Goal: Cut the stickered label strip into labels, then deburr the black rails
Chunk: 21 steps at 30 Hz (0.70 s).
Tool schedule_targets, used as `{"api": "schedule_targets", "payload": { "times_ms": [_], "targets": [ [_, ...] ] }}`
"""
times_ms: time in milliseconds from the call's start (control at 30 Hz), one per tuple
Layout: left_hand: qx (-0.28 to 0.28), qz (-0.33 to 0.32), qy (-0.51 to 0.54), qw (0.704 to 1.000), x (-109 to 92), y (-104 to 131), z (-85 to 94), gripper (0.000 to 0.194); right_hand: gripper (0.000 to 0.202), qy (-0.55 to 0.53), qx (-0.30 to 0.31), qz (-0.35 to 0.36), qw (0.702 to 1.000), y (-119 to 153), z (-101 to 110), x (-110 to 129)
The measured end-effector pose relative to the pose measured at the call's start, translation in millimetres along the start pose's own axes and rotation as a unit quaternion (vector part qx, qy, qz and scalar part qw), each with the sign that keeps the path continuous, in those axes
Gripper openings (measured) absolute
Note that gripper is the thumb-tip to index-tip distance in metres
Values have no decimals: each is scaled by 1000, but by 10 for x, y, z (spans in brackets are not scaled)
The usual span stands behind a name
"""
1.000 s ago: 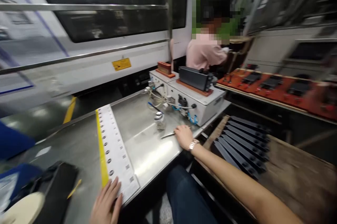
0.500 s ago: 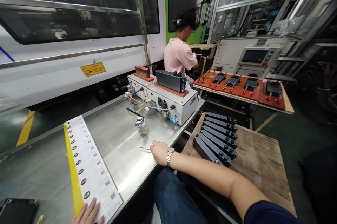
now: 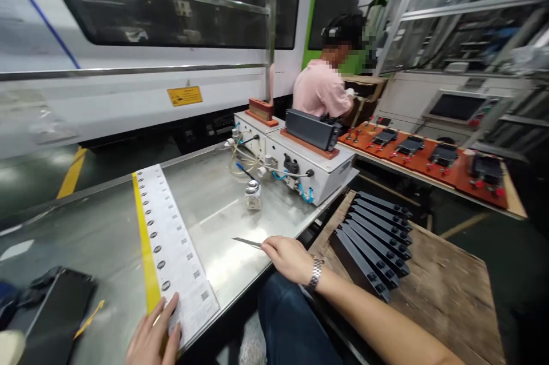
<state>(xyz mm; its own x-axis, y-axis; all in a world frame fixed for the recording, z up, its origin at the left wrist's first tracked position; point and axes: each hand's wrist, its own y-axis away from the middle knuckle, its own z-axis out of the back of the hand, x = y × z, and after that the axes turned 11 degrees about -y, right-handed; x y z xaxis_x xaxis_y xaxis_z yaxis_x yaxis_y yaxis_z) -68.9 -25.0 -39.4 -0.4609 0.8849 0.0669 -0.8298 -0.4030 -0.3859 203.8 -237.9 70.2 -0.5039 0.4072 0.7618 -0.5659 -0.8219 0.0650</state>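
From the head view, here's the right hand [image 3: 291,258], thumb and fingers pinched on a slim metal tool [image 3: 246,242], its tip poking out ahead of the fingertips over the near edge of a shiny metal table [image 3: 111,222]. Across to the left hand [image 3: 152,337]: fingers loosely spread, fingertips on the near end of a white label sheet [image 3: 180,256], which runs away from them across the tabletop in rows of dark ovals and small square codes, a yellow strip [image 3: 144,239] along its left side. Left of those fingers sits a black part [image 3: 55,313], cut off by the frame. Bare metal gleams between the two hands, and just beyond the right fingertips stands a small bottle [image 3: 253,196], a blue-and-black pen [image 3: 246,171] right behind it. Farther on, past tangled tubes, comes a pale control box [image 3: 334,182] with a dark casing [image 3: 309,127] on top. Right of the right hand, dark bars [image 3: 369,245] fan out over a wooden board [image 3: 454,279]. Now the room: well beyond the right fingers, a person in a pink shirt [image 3: 319,87] sits turned away; to that person's right, a bench of red boards [image 3: 463,173] carries black pieces, a screen [image 3: 458,106] behind. Straight out past the left fingers, a big white machine [image 3: 235,90] wears a yellow warning label [image 3: 184,96].
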Motion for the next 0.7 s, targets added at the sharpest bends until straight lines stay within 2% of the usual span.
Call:
{"api": "schedule_targets", "payload": {
  "times_ms": [67, 200, 300, 400, 467, 700],
  "targets": [
    [-3, 5, 14, 1000, -88, -30, 142, 44, 28, -73, 38, -13, 997, -7, -67, 1],
    [59, 8, 45, 997, -163, -94, 354, 39, 41, -194, 140, -45, 970, -70, -256, -5],
    [76, 15, 71, 994, -170, -85, 419, 40, 51, -243, 188, -57, 950, -121, -374, 29],
    [70, 22, 99, 992, -210, -58, 446, 43, 50, -299, 223, -75, 925, -159, -443, 100],
    [62, 25, 117, 991, -240, -53, 462, 43, 46, -313, 241, -74, 916, -180, -468, 153],
    [82, 55, 186, 978, -230, -63, 486, 48, 40, -241, 293, -22, 925, -220, -540, 229]
  ]
}}
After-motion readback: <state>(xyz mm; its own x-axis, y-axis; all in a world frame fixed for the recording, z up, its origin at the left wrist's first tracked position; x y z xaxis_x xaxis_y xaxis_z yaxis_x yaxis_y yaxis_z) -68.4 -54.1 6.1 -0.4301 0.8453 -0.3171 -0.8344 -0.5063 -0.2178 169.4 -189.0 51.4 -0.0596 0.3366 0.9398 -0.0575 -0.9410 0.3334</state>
